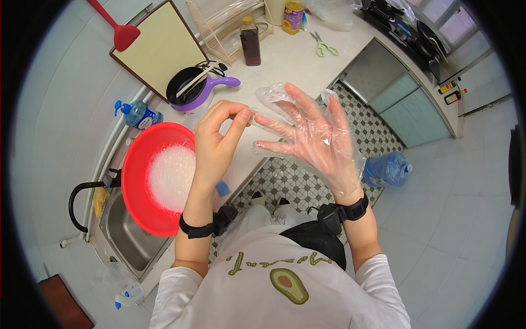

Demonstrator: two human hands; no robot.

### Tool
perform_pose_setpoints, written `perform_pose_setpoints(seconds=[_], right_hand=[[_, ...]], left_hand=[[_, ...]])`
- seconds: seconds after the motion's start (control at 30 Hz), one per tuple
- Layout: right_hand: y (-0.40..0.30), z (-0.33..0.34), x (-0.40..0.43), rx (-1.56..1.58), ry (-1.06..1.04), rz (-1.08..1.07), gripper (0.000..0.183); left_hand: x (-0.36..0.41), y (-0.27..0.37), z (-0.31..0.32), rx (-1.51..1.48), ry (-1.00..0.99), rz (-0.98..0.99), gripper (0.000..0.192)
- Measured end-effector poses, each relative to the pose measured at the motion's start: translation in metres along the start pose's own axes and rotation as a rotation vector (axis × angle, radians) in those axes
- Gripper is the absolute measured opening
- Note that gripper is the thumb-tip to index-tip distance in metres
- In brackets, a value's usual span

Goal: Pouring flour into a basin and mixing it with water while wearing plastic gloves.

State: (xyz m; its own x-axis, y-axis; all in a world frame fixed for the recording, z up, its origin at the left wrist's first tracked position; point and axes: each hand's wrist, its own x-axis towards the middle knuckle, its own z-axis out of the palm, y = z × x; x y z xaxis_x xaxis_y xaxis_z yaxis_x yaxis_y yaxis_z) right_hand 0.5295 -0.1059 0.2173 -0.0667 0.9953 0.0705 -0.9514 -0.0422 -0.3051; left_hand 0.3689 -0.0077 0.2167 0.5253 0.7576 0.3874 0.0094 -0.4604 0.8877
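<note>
My bare left hand pinches a fingertip of a clear disposable plastic glove between thumb and forefinger. Inside that glove is my right hand, its fingers spread apart and holding nothing. The thin film is loose and wrinkled, with slack beyond the fingertips. Behind my left wrist, a red plastic basin with white suds rests partly over the steel sink; my forearm hides its right rim. Beyond my left hand is a purple-handled black pan with chopsticks lying across it.
A blue soap pump bottle stands behind the basin. Further along the counter are a dark sauce bottle, green-handled scissors and a gas stove. A large blue water bottle is on the tiled floor to the right.
</note>
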Motion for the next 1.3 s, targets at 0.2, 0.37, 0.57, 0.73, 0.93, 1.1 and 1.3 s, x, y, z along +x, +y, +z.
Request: perform_pose_setpoints(seconds=[0.2,0.37,0.57,0.73,0.93,1.1,1.3], right_hand=[[0.005,-0.003,-0.001,0.005,-0.018,0.013,0.062],[0.008,-0.003,-0.002,-0.01,-0.028,0.006,0.061],[0.009,-0.004,-0.005,0.003,-0.025,0.005,0.06],[0.012,-0.002,-0.007,0.032,0.03,0.005,0.06],[0.016,-0.008,-0.009,0.01,0.052,-0.003,0.061],[0.021,-0.015,-0.012,-0.052,0.049,0.077,0.062],[0.027,-0.015,-0.018,-0.053,0.085,0.124,0.064]], left_hand=[[-0.007,0.005,-0.004,0.094,0.0,0.011,0.013],[-0.01,0.006,-0.003,0.11,0.024,0.032,0.012],[-0.011,0.003,-0.001,0.147,0.058,0.02,0.009],[-0.012,-0.011,0.001,0.052,0.125,-0.087,0.013],[-0.013,-0.013,0.011,-0.16,0.159,-0.077,0.014],[-0.014,-0.014,0.011,-0.011,0.038,-0.012,0.015],[-0.021,-0.033,0.015,-0.338,0.151,-0.263,0.014]])
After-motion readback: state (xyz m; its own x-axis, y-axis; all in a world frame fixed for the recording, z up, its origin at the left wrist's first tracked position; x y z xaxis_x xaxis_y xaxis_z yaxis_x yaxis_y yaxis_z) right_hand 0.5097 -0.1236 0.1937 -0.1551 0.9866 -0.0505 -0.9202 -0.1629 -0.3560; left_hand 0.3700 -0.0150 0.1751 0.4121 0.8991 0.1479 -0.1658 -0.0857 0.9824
